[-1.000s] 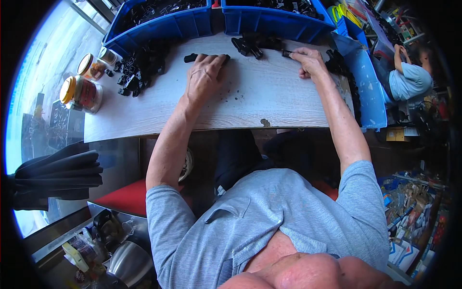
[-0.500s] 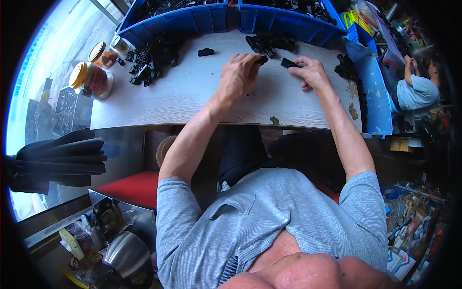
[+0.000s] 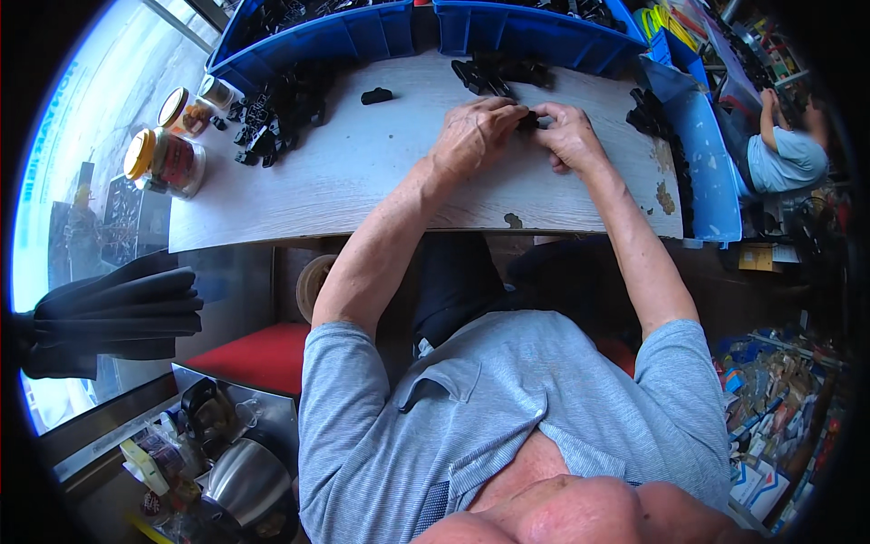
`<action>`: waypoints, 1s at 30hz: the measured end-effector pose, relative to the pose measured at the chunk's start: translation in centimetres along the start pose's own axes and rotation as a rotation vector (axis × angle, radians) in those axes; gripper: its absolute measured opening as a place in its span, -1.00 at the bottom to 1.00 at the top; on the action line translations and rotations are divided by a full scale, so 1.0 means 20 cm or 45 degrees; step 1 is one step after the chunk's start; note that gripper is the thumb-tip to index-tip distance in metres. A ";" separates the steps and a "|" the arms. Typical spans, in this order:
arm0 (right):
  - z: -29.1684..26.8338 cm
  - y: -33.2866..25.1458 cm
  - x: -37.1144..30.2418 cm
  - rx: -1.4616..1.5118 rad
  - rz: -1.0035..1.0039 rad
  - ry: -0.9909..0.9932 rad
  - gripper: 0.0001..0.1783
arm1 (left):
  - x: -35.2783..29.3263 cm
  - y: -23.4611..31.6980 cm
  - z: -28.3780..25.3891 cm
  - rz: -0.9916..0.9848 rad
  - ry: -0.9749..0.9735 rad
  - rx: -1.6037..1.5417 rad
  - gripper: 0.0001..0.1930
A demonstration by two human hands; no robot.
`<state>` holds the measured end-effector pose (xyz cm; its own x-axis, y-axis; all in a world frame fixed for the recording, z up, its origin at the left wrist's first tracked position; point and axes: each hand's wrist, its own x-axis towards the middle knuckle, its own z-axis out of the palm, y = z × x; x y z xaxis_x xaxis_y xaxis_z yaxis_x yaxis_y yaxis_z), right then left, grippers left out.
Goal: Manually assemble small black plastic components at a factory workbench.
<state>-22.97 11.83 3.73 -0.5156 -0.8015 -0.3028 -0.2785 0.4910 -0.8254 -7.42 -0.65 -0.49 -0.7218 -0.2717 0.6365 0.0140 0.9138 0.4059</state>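
Over the middle of the table [image 3: 362,181], my left hand [image 3: 476,134] and my right hand [image 3: 569,138] meet at the fingertips. Between them is a small black plastic part [image 3: 528,122], mostly covered by the fingers. Each hand is closed on black plastic; whether it is one piece or two pressed together cannot be made out. Just beyond my hands lies a small heap of black parts [image 3: 485,77]. A single black part [image 3: 377,96] rests alone to the left, and a larger pile of black parts [image 3: 276,118] spreads farther left.
Two blue bins [image 3: 317,41] of black parts line the far edge. A blue tray [image 3: 711,172] stands at the right, beside more black parts [image 3: 648,113]. Lidded jars [image 3: 172,161] stand at the left edge. Another person [image 3: 784,154] sits beyond the right side.
My hands have come together. The black pieces that each held apart now meet between the fingertips. The view has shifted slightly.
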 end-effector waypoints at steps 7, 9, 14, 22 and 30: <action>0.01 0.00 -0.01 -0.016 -0.019 -0.028 -0.51 | 0.01 0.01 -0.02 0.076 -0.143 0.045 -0.64; 0.03 0.00 -0.01 0.009 -0.060 0.027 -0.51 | 0.00 0.02 -0.02 0.024 -0.242 0.111 -0.56; 0.03 0.02 -0.01 0.055 -0.092 0.026 -0.51 | -0.05 0.08 -0.03 -0.050 -0.290 0.287 -0.52; 0.00 0.01 -0.03 0.114 -0.047 0.011 -0.57 | -0.08 0.05 -0.10 -0.080 0.085 0.305 -0.53; -0.10 0.10 -0.02 0.565 0.022 0.223 -0.56 | -0.24 -0.37 -0.49 -0.660 -0.121 0.926 -0.66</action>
<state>-24.95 13.84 3.13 -0.6565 -0.7061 -0.2652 0.0849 0.2802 -0.9562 2.81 -9.03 -0.14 -0.5702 -0.7067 0.4189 -0.7481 0.6573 0.0906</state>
